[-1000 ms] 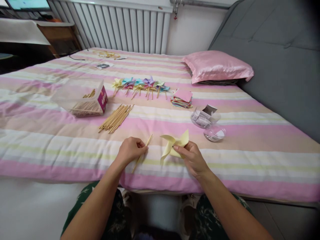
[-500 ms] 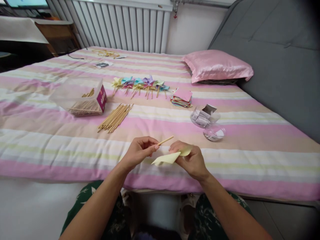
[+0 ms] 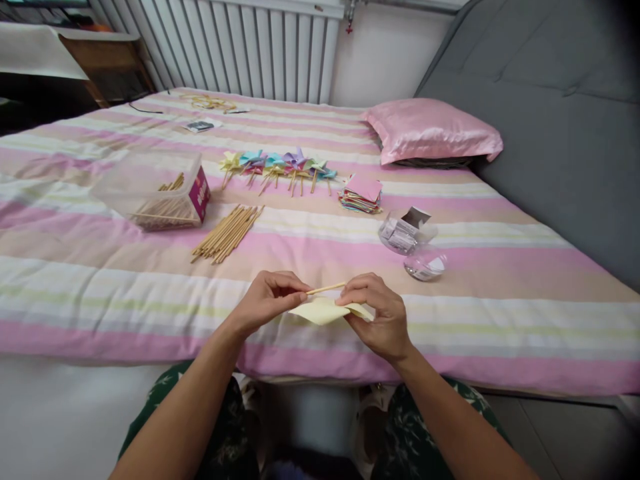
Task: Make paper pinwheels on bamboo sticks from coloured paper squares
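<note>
Above the near edge of the bed, my left hand [image 3: 273,298] pinches a thin wooden stick [image 3: 327,288] that points to the right. The stick's far end reaches the fingertips of my right hand [image 3: 377,311]; whether they touch it I cannot tell. My right hand is closed on a pale yellow paper pinwheel [image 3: 320,311], its folded blades spreading left below the stick. Part of the paper is hidden behind the right fingers. On the bed, a pile of wooden sticks [image 3: 227,233] lies beyond my left hand.
A clear plastic tub [image 3: 145,180] with sticks stands at left. Finished pinwheels [image 3: 275,163] lie in a row further back, beside a stack of coloured paper squares [image 3: 361,193]. Two clear containers [image 3: 425,263] sit at right. A pink pillow [image 3: 433,130] rests near the grey headboard [image 3: 550,133].
My hands have come closer together. The stick has tilted nearer to level, its far end now at my right fingers, and the yellow pinwheel has turned to lie flatter and shifted left.
</note>
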A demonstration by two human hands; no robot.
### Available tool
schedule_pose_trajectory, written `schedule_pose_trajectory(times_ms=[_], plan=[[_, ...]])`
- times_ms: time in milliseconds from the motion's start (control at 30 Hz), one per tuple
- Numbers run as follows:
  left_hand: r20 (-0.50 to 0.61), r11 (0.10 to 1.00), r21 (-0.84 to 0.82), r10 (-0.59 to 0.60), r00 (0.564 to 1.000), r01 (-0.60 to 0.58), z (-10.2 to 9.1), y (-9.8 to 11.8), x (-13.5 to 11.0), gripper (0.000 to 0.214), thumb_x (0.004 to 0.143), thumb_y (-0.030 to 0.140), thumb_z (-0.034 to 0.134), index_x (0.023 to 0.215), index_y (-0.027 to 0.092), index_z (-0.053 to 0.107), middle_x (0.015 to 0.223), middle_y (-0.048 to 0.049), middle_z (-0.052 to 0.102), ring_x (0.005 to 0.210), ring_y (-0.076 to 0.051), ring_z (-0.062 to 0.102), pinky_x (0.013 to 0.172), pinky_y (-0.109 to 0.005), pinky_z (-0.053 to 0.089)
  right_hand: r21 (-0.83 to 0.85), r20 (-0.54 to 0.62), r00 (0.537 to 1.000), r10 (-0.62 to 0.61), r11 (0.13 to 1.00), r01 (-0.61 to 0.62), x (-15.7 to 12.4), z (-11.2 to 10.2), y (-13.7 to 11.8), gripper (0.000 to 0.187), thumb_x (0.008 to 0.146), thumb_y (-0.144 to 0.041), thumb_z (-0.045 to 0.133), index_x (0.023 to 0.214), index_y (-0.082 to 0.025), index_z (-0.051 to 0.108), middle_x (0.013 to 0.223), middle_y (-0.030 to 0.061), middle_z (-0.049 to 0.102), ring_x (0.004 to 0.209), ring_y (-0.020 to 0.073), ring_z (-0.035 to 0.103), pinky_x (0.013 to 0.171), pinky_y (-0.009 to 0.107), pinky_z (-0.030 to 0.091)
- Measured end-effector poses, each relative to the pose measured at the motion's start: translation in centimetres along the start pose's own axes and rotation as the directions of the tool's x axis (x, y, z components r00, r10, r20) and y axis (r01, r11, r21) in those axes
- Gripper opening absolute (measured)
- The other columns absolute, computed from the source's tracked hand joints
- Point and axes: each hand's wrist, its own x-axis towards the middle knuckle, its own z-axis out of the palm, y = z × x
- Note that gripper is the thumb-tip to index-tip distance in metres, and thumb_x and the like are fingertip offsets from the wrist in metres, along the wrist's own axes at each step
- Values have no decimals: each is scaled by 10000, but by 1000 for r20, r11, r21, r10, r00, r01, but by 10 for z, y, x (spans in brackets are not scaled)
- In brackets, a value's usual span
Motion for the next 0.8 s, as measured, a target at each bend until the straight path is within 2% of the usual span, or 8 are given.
schedule_pose_trajectory(times_ms=[267, 500, 800], plan=[[65, 998, 30, 45, 997, -47, -1, 0, 1, 212, 691, 324, 727, 808, 150, 759, 728, -75, 638, 631, -128, 558, 532, -211, 380, -55, -30, 999, 28, 998, -30, -2, 0, 0, 163, 706, -124, 679, 825, -235, 685, 939, 49, 561, 878, 189, 579, 770, 358, 484], [54, 999, 32, 19, 998, -20, -1, -1, 1, 256, 627, 341, 770, 806, 158, 760, 738, -78, 645, 655, -156, 581, 565, -235, 408, -79, -48, 998, 31, 996, -35, -2, -1, -1, 160, 705, -142, 675, 826, -248, 678, 885, 40, 599, 835, 189, 597, 750, 359, 489], [62, 996, 76, 37, 997, -42, -2, -5, 2, 191, 658, 257, 740, 826, 169, 758, 739, -64, 645, 658, -144, 579, 572, -227, 411, -115, -57, 998, 10, 993, -17, -3, 0, 1, 121, 706, -176, 686, 808, -239, 682, 823, 34, 626, 788, 183, 600, 733, 348, 477]])
